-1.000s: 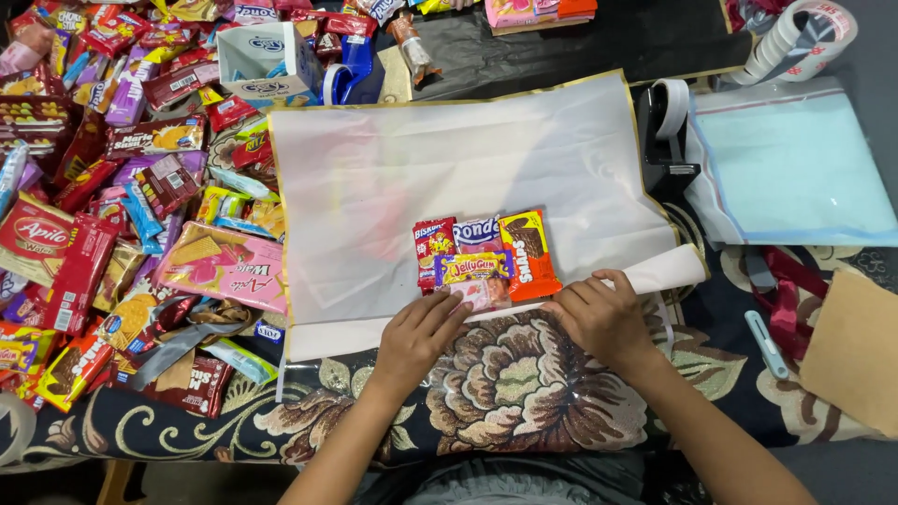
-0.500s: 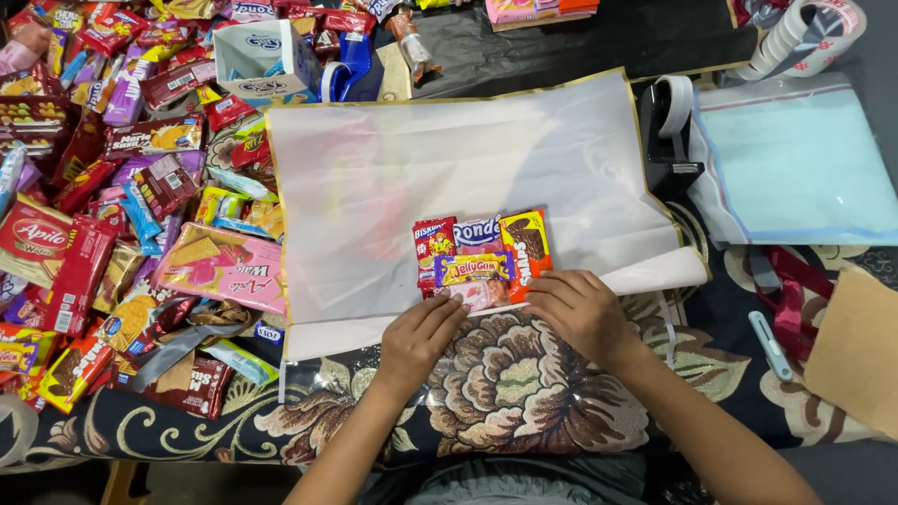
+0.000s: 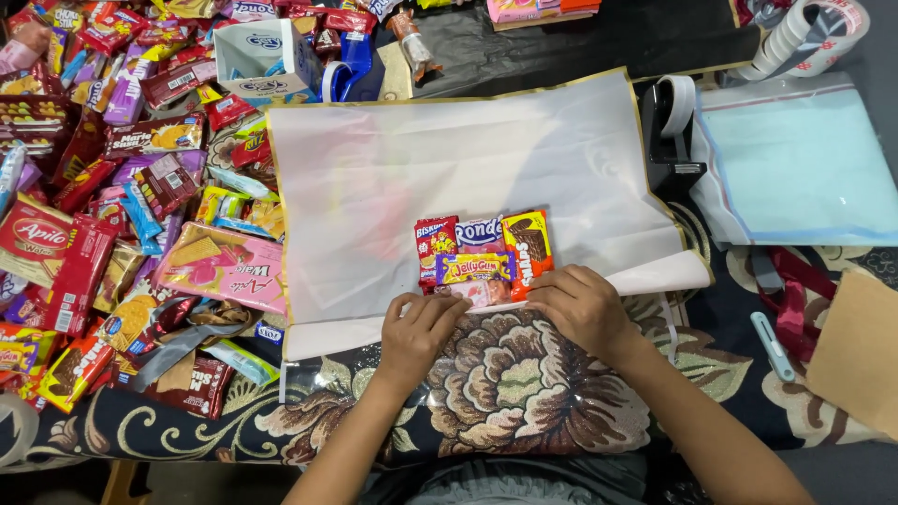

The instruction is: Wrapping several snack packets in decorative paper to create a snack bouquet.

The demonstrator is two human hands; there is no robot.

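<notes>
A large translucent white wrapping sheet (image 3: 421, 168) lies spread on the patterned cloth. A small bundle of snack packets (image 3: 482, 254) in red, blue, orange and yellow sits near its lower edge. My left hand (image 3: 418, 335) presses flat on the folded near edge of the sheet, just below the bundle's left side. My right hand (image 3: 580, 307) rests on the same fold at the bundle's right, fingertips touching the packets. The sheet's lower right corner (image 3: 669, 274) is curled over.
A big heap of assorted snack packets (image 3: 112, 206) fills the left side. A black tape dispenser (image 3: 672, 126) stands right of the sheet, beside a stack of clear bags (image 3: 804, 159). A tape roll (image 3: 804, 33) and a brown cardboard piece (image 3: 856, 341) lie further right.
Both hands have crept up toward the snack bundle, rolling the near edge of the sheet closer to the packets. The bundle has stayed put.
</notes>
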